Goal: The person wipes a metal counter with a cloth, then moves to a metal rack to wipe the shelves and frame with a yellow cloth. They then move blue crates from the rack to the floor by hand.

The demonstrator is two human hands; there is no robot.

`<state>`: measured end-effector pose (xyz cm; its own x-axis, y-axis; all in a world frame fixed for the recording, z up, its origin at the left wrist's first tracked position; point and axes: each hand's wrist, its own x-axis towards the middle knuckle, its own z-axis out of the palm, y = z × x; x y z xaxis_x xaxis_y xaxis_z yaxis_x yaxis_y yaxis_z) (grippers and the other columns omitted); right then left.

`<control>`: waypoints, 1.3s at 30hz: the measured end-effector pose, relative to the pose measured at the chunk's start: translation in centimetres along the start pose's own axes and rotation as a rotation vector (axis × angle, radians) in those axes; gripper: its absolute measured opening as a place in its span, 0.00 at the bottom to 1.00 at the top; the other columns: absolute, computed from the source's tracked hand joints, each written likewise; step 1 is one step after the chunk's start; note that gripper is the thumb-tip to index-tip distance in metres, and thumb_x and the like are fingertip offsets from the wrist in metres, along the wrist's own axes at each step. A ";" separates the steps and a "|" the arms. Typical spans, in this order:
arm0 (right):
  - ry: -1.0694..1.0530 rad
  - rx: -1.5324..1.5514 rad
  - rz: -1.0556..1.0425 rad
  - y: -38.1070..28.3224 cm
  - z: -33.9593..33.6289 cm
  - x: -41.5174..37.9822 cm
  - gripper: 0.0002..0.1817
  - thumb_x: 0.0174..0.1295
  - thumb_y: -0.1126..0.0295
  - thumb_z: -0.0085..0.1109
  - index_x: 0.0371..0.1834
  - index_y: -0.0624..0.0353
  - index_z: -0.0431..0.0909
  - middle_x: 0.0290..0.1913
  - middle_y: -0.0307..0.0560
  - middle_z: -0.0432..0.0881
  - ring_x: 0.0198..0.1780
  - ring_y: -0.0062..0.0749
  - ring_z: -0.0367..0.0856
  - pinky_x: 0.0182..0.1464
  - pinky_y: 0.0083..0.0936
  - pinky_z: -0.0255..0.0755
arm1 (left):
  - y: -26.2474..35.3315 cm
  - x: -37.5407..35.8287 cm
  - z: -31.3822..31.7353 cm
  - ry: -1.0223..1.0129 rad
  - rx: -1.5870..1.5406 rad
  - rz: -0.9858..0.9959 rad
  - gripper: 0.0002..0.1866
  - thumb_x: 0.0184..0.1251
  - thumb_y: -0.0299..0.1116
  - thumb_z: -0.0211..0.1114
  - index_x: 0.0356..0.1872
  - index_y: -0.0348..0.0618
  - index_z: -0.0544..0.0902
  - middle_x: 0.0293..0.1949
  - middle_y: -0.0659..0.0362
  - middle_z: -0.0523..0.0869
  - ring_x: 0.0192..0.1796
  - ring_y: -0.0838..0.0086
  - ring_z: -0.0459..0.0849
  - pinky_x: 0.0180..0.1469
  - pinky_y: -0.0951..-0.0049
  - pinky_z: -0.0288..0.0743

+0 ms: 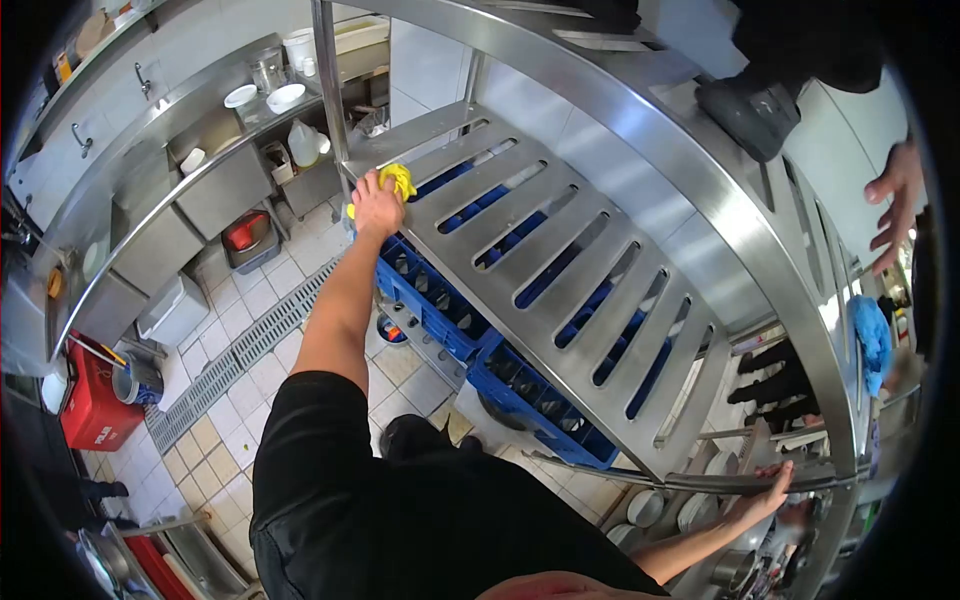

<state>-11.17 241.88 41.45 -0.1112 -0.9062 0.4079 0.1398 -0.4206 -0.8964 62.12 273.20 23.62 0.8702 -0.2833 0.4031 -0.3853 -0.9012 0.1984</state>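
My left hand [378, 207] is closed around a crumpled yellow cloth [398, 180], pressing at the near left corner of a slotted stainless steel shelf [440, 235]. Part of the cloth shows between and beyond the fingers. At the lower right, my right hand [768, 492] grips the rack's metal edge bar [700, 484], with some of its fingers hidden behind the bar. Under the slotted shelf sit blue divided crates [545, 400], seen through the slots and along the front.
Another person's dark shoe [750, 112] rests on the upper shelf, and a bare hand [900, 205] hangs at the right. Steel sinks [160, 235] line the left wall. A red box [100, 395], a bucket [138, 380] and a floor drain [245, 345] lie below.
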 end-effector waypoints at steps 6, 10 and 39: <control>0.205 -0.151 -0.102 1.2 -0.1 0.9 0.17 0.66 0.54 0.66 0.32 0.58 0.80 0.24 0.35 0.71 0.27 0.21 0.69 0.35 0.24 0.66 | -5.1 9.9 3.7 -0.048 0.065 0.000 0.22 0.71 0.41 0.55 0.61 0.40 0.76 0.65 0.50 0.70 0.66 0.52 0.69 0.65 0.58 0.66; 0.319 -0.306 -0.025 1.3 0.0 0.9 0.22 0.64 0.51 0.66 0.44 0.62 0.83 0.26 0.39 0.73 0.31 0.26 0.72 0.36 0.27 0.70 | -6.3 13.4 6.0 0.133 -0.052 0.020 0.27 0.71 0.40 0.54 0.68 0.37 0.71 0.62 0.48 0.71 0.62 0.55 0.70 0.63 0.59 0.67; 0.002 -0.173 0.084 5.1 -1.4 -3.0 0.27 0.53 0.76 0.65 0.58 0.66 0.72 0.51 0.44 0.77 0.54 0.31 0.74 0.59 0.26 0.65 | 9.0 -5.7 3.0 0.036 -0.764 0.850 0.10 0.60 0.29 0.60 0.39 0.47 0.87 0.40 0.52 0.86 0.46 0.53 0.83 0.51 0.53 0.74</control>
<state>-11.49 242.53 35.43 -0.1081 -0.9376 0.3306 -0.0223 -0.3301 -0.9437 54.67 265.75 20.46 0.2338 -0.6853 0.6897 -0.9418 0.0164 0.3356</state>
